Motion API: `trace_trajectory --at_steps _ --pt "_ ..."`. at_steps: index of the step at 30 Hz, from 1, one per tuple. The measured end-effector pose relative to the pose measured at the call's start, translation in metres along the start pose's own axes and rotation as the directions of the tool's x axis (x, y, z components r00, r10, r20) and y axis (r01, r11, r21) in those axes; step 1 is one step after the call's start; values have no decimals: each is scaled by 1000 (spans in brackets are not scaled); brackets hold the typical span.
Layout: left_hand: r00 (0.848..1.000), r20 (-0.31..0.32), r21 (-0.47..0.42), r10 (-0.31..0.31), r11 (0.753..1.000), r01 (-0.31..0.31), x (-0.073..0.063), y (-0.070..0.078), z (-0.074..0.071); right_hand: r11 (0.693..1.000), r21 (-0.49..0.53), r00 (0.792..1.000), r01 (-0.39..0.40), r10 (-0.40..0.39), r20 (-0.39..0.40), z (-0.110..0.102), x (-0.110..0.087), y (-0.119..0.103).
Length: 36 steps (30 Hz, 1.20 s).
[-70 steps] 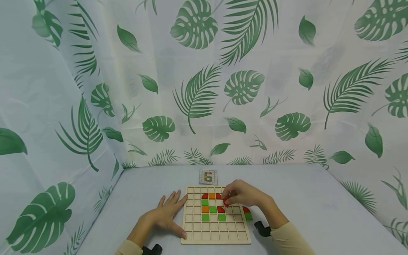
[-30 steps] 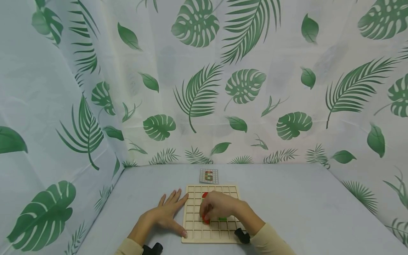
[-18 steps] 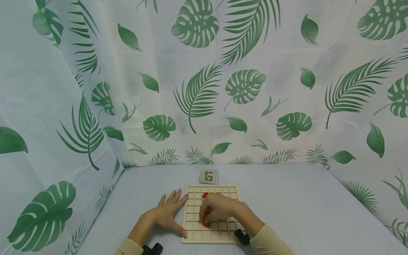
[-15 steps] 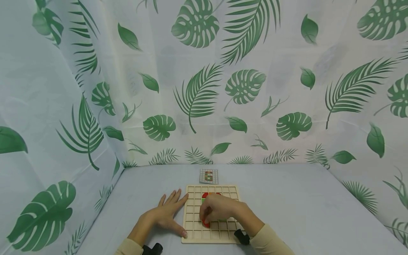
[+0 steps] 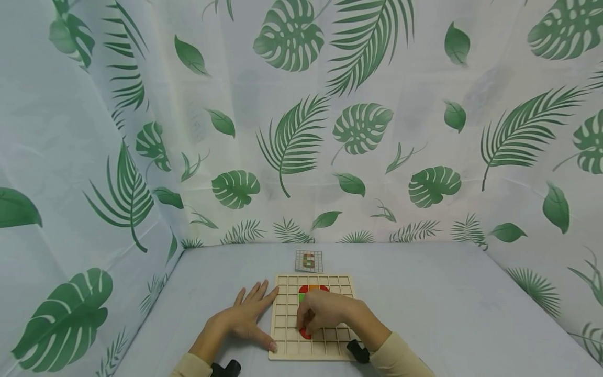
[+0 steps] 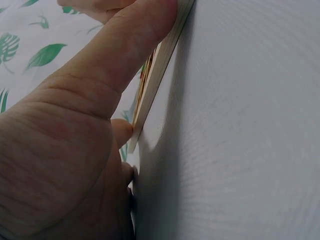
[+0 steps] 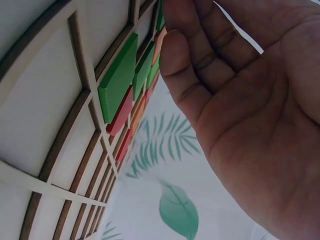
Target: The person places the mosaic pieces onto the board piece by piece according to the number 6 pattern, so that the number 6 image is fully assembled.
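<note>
My right hand (image 5: pixel 325 310) reaches over a wooden grid board (image 5: pixel 281 335), thumb and fingertips pinching a red round-cornered tile (image 5: pixel 306 334) down at a cell. In the right wrist view its curled fingers fill the upper right; that tile is out of sight there. Raised green tiles (image 7: pixel 119 80) and red tiles (image 7: pixel 121 111) stand in the grid beside it. My left hand (image 5: pixel 242 317) lies with straight, spread fingers at the board's left side, thumb on its near left corner. At the far end of the pattern, red and orange tiles (image 5: pixel 313 288) show; my right hand covers others.
A small card (image 5: pixel 309 261) printed with a coloured grid pattern lies just behind the board. A white cloth covers the table (image 5: pixel 447 303), and a leaf-printed curtain (image 5: pixel 301 157) rises behind. A black wrist camera (image 5: pixel 359 351) sits by the board's near right side.
Over the past two seconds my right hand has carried the red tile from the pattern's right side to its near left; lately it has only shifted slightly nearer. My left hand has stayed put.
</note>
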<state>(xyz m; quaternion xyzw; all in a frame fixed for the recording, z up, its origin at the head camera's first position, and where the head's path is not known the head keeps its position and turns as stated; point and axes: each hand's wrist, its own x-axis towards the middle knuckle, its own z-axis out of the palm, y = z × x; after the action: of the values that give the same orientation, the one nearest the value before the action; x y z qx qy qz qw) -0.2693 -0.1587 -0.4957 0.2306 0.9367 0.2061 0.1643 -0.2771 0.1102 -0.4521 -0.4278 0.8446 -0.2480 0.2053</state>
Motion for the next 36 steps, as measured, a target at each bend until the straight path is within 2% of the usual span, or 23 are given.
trace_trajectory --at_steps 7,13,19,22,28,36 --pt "1000 -3 -2 0 1000 0 0 1 0 1000 -8 1000 -8 8 0 1 -1 -2" --pt "1000 -2 -15 3 1000 -3 -1 2 1 1000 -12 1000 20 -20 -9 -1 -5 -4" --pt "1000 -4 -1 -1 1000 1 0 1 2 998 15 993 56 -54 -109 -9 -16 7" --pt "1000 -3 7 -13 1000 13 1 1 1 999 24 987 44 -39 -153 -13 -21 16" --pt "1000 -8 3 -9 1000 9 0 4 0 1000 -2 980 0 -1 -197 -23 -37 28" --pt "1000 -4 8 -9 1000 9 0 1 1 998 24 966 -61 65 -252 -32 -60 44"
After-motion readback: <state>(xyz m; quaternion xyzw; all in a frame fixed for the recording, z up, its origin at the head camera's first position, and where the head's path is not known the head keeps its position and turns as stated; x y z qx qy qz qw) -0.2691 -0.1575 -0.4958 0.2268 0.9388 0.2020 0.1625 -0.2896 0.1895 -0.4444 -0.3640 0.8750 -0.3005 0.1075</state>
